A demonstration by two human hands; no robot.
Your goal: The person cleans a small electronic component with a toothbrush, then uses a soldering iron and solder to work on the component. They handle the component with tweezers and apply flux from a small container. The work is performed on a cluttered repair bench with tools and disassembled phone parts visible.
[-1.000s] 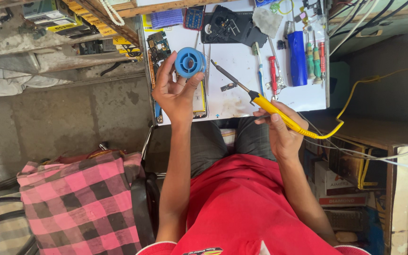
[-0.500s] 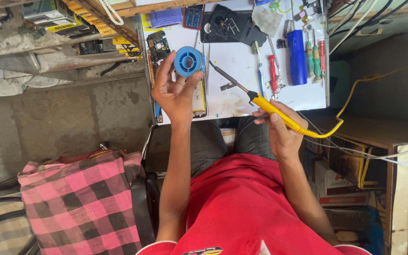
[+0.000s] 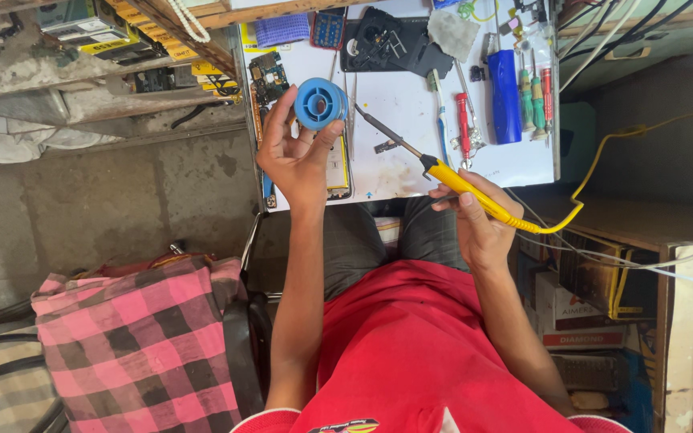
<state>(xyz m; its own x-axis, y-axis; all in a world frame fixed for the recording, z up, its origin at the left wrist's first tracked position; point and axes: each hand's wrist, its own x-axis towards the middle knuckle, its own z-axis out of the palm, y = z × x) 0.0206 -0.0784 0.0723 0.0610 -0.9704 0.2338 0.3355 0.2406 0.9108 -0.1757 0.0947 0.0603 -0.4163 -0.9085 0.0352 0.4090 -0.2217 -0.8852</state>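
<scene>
The left hand [image 3: 297,156] grips a blue solder spool [image 3: 320,103] above the table [image 3: 399,100] near its left edge. The right hand [image 3: 475,220] clasps a yellow soldering iron [image 3: 463,186] just off the near edge; bare tabletop lies between the hands. The spool's wire is too fine to make out.

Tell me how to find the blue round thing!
Look at the white table at the top. Above its left edge, the left hand holds up a blue spool. It is the only ring-shaped thing there; the other blue thing is a long case.
</scene>
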